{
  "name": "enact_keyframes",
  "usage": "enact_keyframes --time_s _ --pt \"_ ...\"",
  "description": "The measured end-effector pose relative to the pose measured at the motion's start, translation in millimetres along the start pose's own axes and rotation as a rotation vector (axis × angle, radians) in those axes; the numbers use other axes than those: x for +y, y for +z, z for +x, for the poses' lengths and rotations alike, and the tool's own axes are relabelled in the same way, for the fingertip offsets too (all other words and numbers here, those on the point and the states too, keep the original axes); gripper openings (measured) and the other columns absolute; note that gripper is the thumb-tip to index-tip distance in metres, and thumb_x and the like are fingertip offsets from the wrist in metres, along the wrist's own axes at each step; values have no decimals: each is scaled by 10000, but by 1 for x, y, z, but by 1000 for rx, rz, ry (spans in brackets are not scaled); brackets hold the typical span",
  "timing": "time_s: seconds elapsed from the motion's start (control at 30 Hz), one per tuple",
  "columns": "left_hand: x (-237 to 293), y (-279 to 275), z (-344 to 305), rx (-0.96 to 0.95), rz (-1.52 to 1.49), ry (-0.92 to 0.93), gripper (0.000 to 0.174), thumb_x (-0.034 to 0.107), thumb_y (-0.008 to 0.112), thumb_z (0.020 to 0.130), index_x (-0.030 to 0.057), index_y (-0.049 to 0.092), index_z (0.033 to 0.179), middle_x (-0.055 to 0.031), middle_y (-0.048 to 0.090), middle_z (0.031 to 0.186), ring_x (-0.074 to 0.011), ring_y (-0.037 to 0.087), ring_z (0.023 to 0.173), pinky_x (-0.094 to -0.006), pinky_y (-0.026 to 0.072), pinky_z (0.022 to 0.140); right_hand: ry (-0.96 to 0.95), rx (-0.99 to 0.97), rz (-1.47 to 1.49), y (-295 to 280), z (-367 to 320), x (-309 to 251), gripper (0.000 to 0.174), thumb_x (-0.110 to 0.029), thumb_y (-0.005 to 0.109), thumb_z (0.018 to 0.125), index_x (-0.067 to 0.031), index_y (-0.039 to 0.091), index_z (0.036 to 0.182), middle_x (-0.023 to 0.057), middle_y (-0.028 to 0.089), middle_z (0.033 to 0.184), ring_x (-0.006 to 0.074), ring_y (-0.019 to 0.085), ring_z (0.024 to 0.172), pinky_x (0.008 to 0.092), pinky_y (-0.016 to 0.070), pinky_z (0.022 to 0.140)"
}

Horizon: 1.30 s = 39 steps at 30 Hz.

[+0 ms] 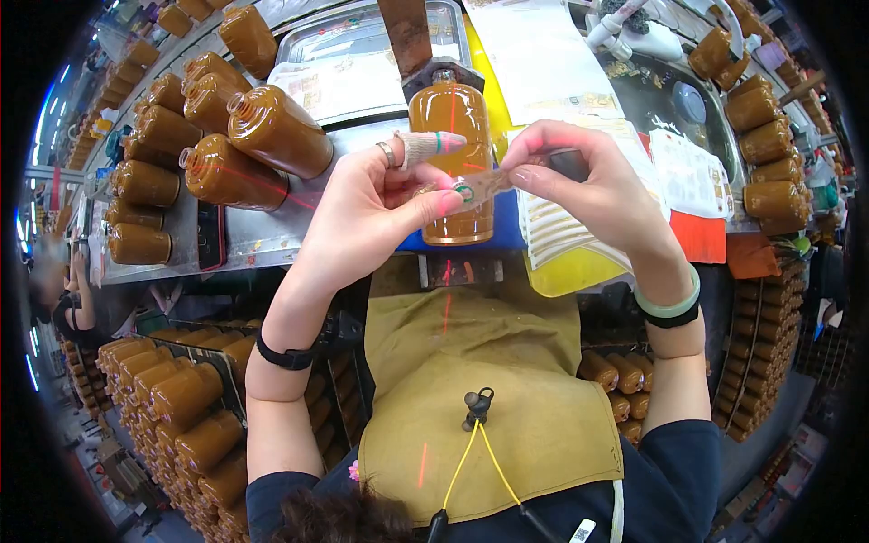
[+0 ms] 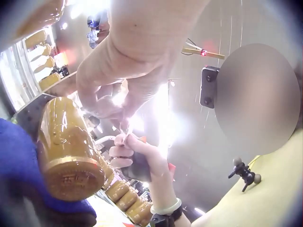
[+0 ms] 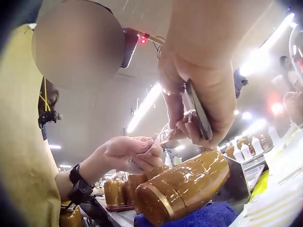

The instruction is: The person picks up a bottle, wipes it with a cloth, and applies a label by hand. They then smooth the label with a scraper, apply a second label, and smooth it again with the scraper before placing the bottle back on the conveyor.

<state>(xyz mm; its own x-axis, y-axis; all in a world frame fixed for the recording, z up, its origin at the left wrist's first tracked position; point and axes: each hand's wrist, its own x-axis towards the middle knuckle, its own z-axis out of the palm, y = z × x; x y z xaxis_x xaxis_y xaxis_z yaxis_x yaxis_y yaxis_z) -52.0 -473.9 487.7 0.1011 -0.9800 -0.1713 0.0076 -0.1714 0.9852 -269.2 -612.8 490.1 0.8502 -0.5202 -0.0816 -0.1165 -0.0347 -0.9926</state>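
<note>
Both hands hold a small clear decal strip [image 1: 486,185] with a green ring mark, stretched between them in front of a brown glazed bottle [image 1: 444,113]. My left hand [image 1: 362,204] pinches its left end between thumb and fingers; a fabric cover wraps the index finger. The other end is pinched by my right hand [image 1: 602,185]. In the right wrist view, a flat grey blade-like piece [image 3: 198,111] also sits in that hand. The bottle lies on a blue cloth [image 3: 208,215], its base toward the person and its neck at a metal bracket [image 1: 407,36].
Several brown bottles [image 1: 282,134] stand on the bench at left, near a dark phone [image 1: 211,237]. White printed sheets [image 1: 543,59] and a yellow tray [image 1: 563,281] lie to the right. Behind is a metal tray [image 1: 294,45]. Racked bottles [image 1: 186,398] fill the space below.
</note>
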Motion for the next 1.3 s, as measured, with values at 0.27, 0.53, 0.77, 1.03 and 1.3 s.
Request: enact_keyframes --time_s 0.27,0.53,0.77,1.03,1.3 --pt "3 2 -2 -41 -7 11 438 78 687 990 -14 567 1400 -13 708 1041 -51 645 953 -241 528 884 10 -19 91 8 -2 6 150 -108 621 1005 -32 619 1135 3 654 970 -1 486 770 175 391 668" --pt "8 8 -7 -20 39 2 409 108 621 1035 2 548 1423 -10 727 978 3 617 823 -160 442 659 -18 57 -143 18 1 1 283 -168 741 945 -4 672 1165 0 694 944 59 620 893 224 494 813" --pt "-5 8 -7 158 199 106 406 127 493 1086 -12 478 1467 -23 708 880 7 483 642 -157 344 555 56 148 -117 -25 -4 11 154 -122 752 934 12 715 1002 -14 688 899 42 611 869 227 485 785" --pt "-41 11 -12 312 459 398 718 113 789 858 -18 462 1484 -155 623 1311 -225 575 1106 -346 499 908 381 712 -801 -281 31 136 445 -382 762 858 42 753 992 123 720 828 202 661 718 346 501 655" --pt "-71 41 -13 395 928 548 997 204 938 672 19 434 1512 -198 442 1547 -386 471 1377 -463 387 1145 720 664 -1159 -293 36 159 474 -420 766 809 30 759 960 259 742 963 402 731 932 445 559 876"
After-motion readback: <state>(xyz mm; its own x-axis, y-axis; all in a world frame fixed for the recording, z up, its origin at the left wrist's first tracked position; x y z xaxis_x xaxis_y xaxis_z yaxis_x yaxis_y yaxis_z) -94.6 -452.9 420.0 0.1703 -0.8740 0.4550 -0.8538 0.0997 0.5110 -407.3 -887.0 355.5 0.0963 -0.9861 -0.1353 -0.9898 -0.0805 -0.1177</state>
